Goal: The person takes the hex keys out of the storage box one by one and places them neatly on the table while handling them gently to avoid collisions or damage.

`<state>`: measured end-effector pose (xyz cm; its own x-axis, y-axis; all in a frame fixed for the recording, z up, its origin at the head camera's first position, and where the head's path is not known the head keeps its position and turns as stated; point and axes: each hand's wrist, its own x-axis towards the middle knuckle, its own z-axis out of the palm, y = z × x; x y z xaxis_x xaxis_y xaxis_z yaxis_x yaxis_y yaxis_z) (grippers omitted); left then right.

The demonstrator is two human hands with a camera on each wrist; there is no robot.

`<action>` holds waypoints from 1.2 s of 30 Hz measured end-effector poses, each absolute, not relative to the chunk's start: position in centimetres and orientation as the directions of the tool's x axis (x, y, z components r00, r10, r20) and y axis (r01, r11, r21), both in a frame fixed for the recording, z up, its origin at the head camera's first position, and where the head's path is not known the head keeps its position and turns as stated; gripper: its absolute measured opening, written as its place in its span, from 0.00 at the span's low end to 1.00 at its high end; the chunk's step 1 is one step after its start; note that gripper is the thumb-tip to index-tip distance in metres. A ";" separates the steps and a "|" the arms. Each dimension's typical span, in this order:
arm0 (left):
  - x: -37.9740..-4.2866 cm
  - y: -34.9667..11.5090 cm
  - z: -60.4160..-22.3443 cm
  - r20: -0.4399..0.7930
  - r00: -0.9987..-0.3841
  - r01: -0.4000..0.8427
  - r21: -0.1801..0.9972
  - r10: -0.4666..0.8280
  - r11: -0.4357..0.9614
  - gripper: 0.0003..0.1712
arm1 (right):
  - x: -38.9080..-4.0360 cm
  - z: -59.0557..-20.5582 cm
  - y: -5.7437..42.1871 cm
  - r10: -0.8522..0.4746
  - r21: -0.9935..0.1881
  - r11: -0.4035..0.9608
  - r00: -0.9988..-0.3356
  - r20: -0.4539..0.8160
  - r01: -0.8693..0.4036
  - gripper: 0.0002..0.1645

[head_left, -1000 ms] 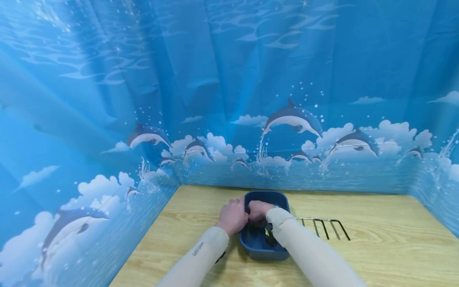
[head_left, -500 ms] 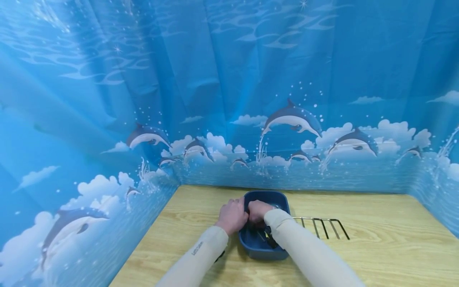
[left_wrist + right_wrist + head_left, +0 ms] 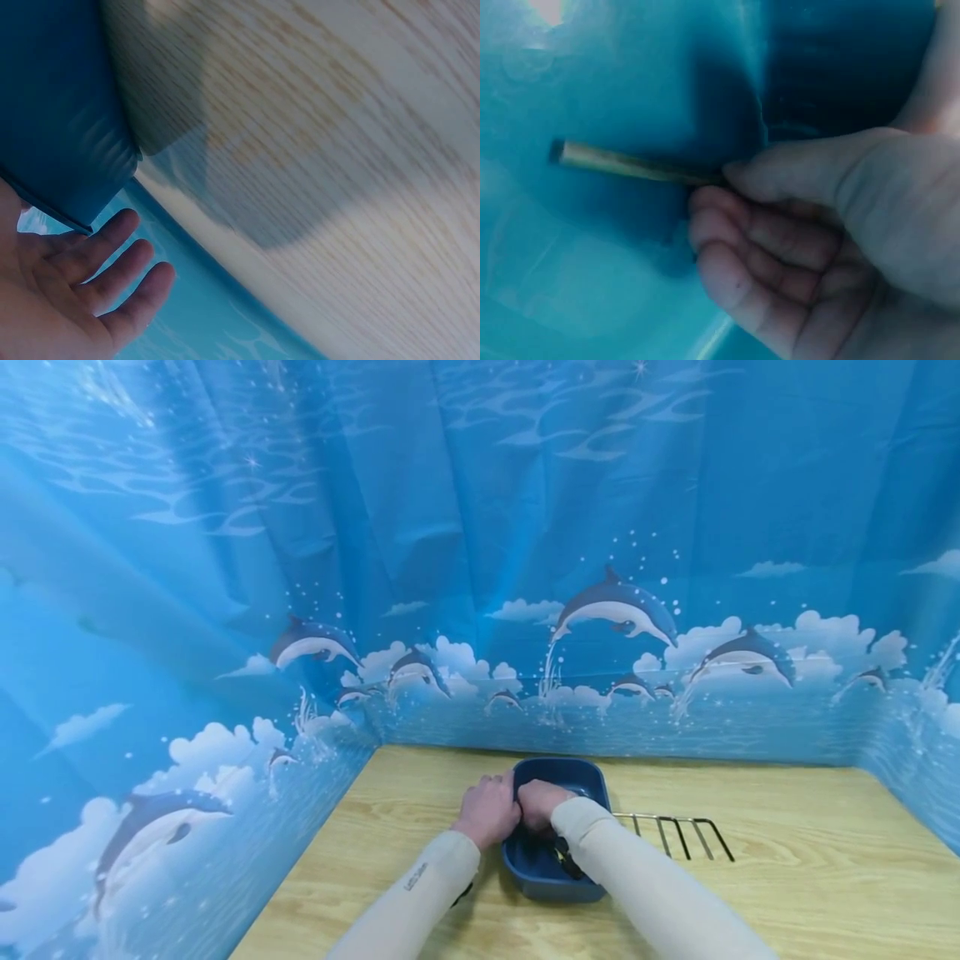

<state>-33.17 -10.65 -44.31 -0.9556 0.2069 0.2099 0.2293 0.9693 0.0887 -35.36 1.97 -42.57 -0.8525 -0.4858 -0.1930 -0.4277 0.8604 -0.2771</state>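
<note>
A dark blue basin (image 3: pixel 555 889) with rounded corners stands on the wooden table. My left hand (image 3: pixel 487 810) holds its left rim. In the left wrist view, the left hand (image 3: pixel 67 292) has its other fingers loosely spread outside the basin wall (image 3: pixel 60 97), and the thumb is mostly hidden. My right hand (image 3: pixel 542 803) reaches down inside the basin. The right wrist view shows that right hand (image 3: pixel 802 240) pinching a thin brass-coloured metal rod (image 3: pixel 630 165) with a dark end between thumb and curled fingers. The rod's other end is hidden by the hand.
Several L-shaped metal rods (image 3: pixel 682 837) lie in a row on the table (image 3: pixel 825 860), right of the basin. A dark thing with a bit of yellow (image 3: pixel 567 860) shows below the right sleeve. A blue dolphin-print curtain (image 3: pixel 480 568) encloses the back and left.
Both hands stay almost where they were at the basin. The dark thing below the right sleeve has shifted slightly, showing less of itself; the view has moved a little.
</note>
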 end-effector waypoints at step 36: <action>-33.2 -10.4 -44.5 0.173 -0.969 0.196 0.096 0.177 0.976 0.30 | -35.3 -41.9 3.9 -0.417 -0.214 0.897 -0.901 -0.119 -0.387 0.07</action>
<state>-33.18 -10.45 -44.49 -0.9688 0.1770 0.1735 0.1956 0.9759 0.0964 -35.26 3.93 -41.94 -0.9012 -0.4168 -0.1187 -0.3866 0.8969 -0.2145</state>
